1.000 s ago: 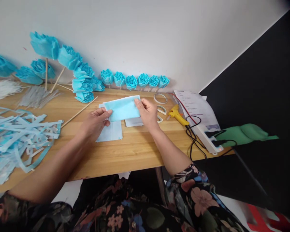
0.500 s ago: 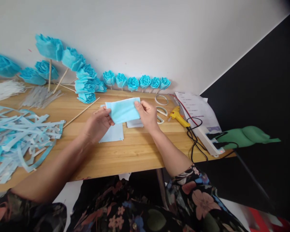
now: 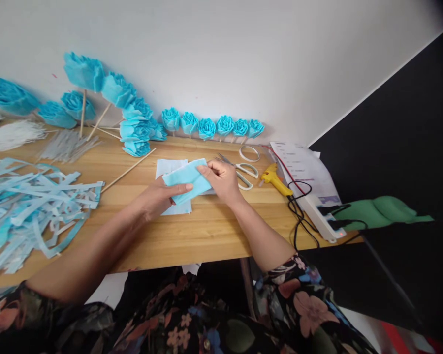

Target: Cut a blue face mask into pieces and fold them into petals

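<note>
Between both hands I hold a light blue fabric sheet (image 3: 186,179), a folded rectangle that looks like a face mask body without ear loops. My left hand (image 3: 160,196) grips its left end, thumb laid across the front. The right hand (image 3: 221,179) pinches the upper right corner between thumb and fingers. Below the held piece a paler blue sheet (image 3: 177,209) lies on the wooden table (image 3: 206,231), partly covered. Just beyond my right hand are scissors (image 3: 246,170) with white handles, their blades partly hidden by the hand.
Blue fabric flowers (image 3: 206,129) on sticks line the wall. Cut blue and white strips (image 3: 40,206) heap at left, near grey thin strips (image 3: 68,146) and white cords (image 3: 15,136). A wooden stick (image 3: 129,170), tape roll (image 3: 250,153), yellow glue gun (image 3: 275,180) and power strip (image 3: 323,219) also lie here.
The held sheet has tilted, its right end higher, and dropped slightly. My left thumb has moved across its front. More of the scissors now shows, and the view has shifted slightly.
</note>
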The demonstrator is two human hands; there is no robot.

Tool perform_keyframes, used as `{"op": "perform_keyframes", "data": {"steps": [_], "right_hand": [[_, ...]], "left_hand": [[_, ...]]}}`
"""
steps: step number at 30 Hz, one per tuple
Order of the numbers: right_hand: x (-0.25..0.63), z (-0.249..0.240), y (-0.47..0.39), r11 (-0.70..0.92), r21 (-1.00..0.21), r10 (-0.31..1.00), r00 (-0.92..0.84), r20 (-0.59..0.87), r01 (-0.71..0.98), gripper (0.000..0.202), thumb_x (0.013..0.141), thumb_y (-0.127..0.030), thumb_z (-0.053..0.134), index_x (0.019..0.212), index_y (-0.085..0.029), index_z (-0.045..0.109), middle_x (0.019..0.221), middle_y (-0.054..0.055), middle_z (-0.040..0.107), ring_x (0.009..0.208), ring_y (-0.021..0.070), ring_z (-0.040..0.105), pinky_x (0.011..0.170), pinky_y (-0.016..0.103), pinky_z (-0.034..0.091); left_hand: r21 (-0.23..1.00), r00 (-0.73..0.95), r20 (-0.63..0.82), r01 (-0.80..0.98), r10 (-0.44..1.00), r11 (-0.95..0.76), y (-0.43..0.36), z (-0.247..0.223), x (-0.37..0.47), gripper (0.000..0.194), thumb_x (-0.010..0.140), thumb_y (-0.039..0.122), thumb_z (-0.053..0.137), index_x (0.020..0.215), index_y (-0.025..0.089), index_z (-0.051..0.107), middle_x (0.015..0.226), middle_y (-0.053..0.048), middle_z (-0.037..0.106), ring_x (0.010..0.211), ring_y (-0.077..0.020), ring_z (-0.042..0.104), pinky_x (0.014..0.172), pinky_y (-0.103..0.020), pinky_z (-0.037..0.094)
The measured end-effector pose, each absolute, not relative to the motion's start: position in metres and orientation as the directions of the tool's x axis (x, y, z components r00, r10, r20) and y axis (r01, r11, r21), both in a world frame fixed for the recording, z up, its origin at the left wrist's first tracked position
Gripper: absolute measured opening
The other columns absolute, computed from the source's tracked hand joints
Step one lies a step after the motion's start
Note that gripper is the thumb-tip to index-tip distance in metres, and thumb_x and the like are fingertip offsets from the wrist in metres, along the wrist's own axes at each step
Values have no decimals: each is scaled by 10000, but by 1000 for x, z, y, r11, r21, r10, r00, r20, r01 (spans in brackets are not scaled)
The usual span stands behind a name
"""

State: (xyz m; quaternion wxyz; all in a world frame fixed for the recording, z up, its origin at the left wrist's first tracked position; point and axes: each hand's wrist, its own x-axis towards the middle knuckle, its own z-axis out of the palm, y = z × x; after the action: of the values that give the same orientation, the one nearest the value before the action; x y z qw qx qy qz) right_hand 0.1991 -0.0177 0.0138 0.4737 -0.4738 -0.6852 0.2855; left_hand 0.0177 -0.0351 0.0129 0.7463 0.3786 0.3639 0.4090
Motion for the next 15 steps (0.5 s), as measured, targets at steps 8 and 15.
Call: {"op": "perform_keyframes", "data": {"steps": [8,15], "right_hand": [[199,11,-16,358,-876,933,-94,347,324,441,861,-591,593,689,-185,594,576,-40,413,545,93,363,508,235,292],[206,11,-13,356,-911,923,-232,307,209,531,897,-678,465,875,-187,667,767,16,585,715,139,541,626,245,420]], "left_hand": [[878,284,-303,-289,910,383,-31,3,16,291,603,276,890,813,189,708,756,-47,690,812,-230,674,600,-285,510],[884,270,-297,-284,916,370,-32,5,15,350,607,289,885,896,185,717,816,-51,702,722,-184,647,546,-257,474]]}}
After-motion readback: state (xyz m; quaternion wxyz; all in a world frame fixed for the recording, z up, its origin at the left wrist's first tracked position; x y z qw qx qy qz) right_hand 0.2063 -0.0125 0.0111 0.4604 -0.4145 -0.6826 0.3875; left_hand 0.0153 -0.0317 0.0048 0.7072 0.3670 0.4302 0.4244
